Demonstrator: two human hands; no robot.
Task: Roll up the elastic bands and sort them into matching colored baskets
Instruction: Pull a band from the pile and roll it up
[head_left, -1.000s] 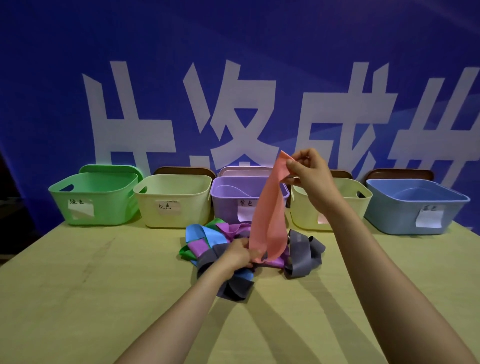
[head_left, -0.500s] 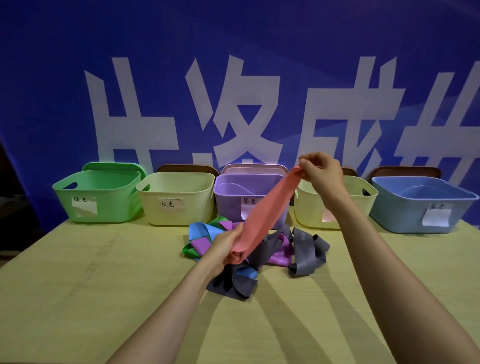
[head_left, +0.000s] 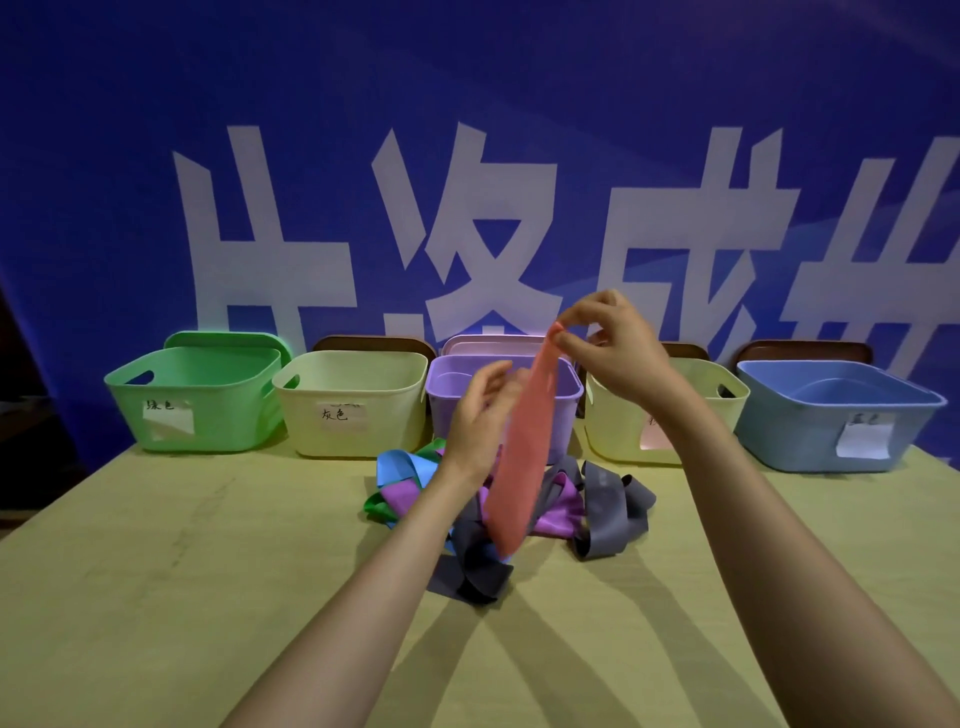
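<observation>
Band (head_left: 521, 457), lower end now free of left hand (head_left: 480, 415)

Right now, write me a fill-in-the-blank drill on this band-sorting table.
The right hand pinches the pink elastic band by its ____ end.
The leftmost basket is ____.
The rightmost basket is ____.
The row holds ____ baskets.
Missing: top; green; blue; five.

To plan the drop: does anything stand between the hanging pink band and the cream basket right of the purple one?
Nothing visible blocks it. The pink band hangs from the right hand in front of the purple basket; the cream basket beside it is open on top, crossed only by that hand's wrist.
</observation>
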